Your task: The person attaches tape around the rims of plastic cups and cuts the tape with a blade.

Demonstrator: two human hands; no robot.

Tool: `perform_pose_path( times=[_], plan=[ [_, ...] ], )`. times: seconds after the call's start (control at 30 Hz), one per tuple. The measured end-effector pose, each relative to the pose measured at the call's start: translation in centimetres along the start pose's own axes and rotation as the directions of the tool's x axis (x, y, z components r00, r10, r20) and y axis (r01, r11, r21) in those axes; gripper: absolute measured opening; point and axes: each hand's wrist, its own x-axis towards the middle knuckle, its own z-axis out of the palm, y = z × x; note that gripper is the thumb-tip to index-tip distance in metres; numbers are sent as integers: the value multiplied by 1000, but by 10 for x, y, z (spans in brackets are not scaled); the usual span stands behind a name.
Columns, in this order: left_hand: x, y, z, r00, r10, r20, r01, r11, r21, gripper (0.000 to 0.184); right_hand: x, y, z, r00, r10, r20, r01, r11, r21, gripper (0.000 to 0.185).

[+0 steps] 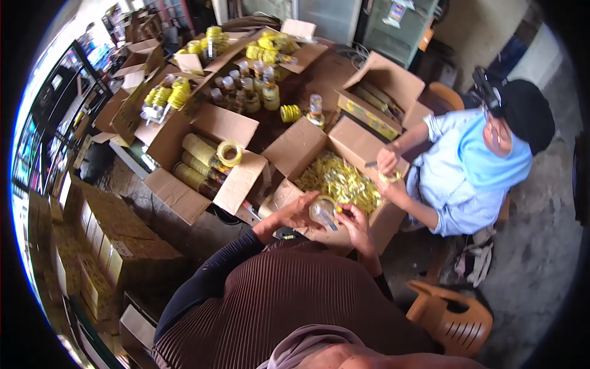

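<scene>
My left hand [300, 210] is wrapped round the side of a clear round roll [322, 210], held above the near edge of an open cardboard box [295, 147]. At the roll's right side, my right hand [354, 222] has its fingers pinched together; a small yellow bit shows at the fingertips. A thin grey strip or blade lies between the roll and this hand; which it is, I cannot tell. Below both hands, the box holds a heap of crumpled yellow and clear wrapped pieces [341, 178].
A co-worker [467, 160] at the right holds a yellowish ring [390, 177] over the same box. Another open box [203, 126] with long rolls stands left. Yellow rolls and clear-topped stacks [249, 92] stand farther back. An orange chair [455, 320] is at the lower right.
</scene>
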Motion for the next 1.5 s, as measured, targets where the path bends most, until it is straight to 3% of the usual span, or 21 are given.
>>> perform_pose_path(
  times=[0.07, 0.13, 0.17, 0.2, 0.27, 0.3, 0.4, 0.43, 0.53, 0.6, 0.67, 0.73, 0.77, 0.97, 1.03, 1.13, 1.17, 1.33, 1.4, 1.5],
  plan=[
    [14, 33, -7, 939, -344, 17, 332, 917, 222, 105, 8, 17, -4, 999, -26, -29, 27, 999, 39, 25],
    [26, 48, -13, 971, -238, -29, 239, 964, 118, 85, 17, 34, -11, 994, -5, -111, 5, 1000, -3, 22],
    [22, 44, -13, 977, -188, -95, 205, 955, 213, 84, 25, 63, -21, 974, -185, -132, 153, 963, -222, 22],
    [21, 42, -15, 956, -282, -80, 286, 957, 43, 86, 22, 63, -22, 961, -227, -156, 150, 907, -393, 26],
    [19, 41, -18, 929, -359, -88, 361, 933, -3, 79, 10, 63, -20, 957, -284, -53, 193, 765, -614, 32],
    [15, 36, -17, 927, -368, -77, 369, 930, -5, 79, 10, 77, -20, 940, -342, -20, 255, 738, -625, 36],
    [7, 16, -13, 928, -347, -133, 362, 925, 117, 77, 6, 78, -16, 955, -295, 11, 207, 641, -739, 38],
    [6, 14, -12, 928, -343, -148, 356, 932, 70, 77, 9, 74, -15, 980, -199, -12, 126, 664, -737, 37],
    [9, 18, -12, 913, -386, -135, 380, 922, -69, 75, 18, 86, -23, 978, -209, -7, 140, 681, -719, 35],
    [13, 23, -13, 892, -435, -120, 382, 869, -315, 79, 19, 80, -27, 990, -141, -12, 94, 716, -692, 32],
    [16, 31, -17, 876, -469, -107, 415, 850, -326, 69, 20, 78, -30, 998, -69, -12, 43, 748, -662, 29],
    [18, 33, -16, 837, -532, -129, 377, 731, -569, 67, 24, 82, -32, 998, -55, -22, 25, 730, -683, 23],
    [19, 34, -17, 824, -552, -129, 384, 711, -589, 67, 24, 84, -34, 998, -57, -27, 24, 732, -680, 23],
    [20, 19, -15, 876, -438, -203, 363, 875, -319, 68, 19, 51, -21, 975, -139, -175, -5, 771, -637, 16],
    [22, 18, -11, 892, -391, -226, 343, 912, -224, 69, 18, 42, -12, 909, -359, -213, 172, 787, -592, 15],
    [25, 13, -6, 890, -341, -304, 331, 940, -84, 68, 16, 27, 0, 850, -491, -189, 249, 691, -678, 15],
    [26, 10, -4, 886, -330, -326, 321, 944, -81, 67, 17, 26, 1, 802, -580, -145, 326, 627, -707, 15],
    [35, 27, -3, 844, -413, -343, 375, 910, -174, 61, 10, 11, 13, 744, -662, -88, 392, 540, -745, 16],
    [34, 30, -1, 835, -425, -350, 384, 905, -184, 60, 8, 8, 16, 691, -722, -36, 419, 441, -794, 17],
    [33, 30, 5, 834, -443, -329, 352, 886, -300, 57, 6, 10, 17, 695, -719, -17, 401, 407, -820, 19]
  ],
)
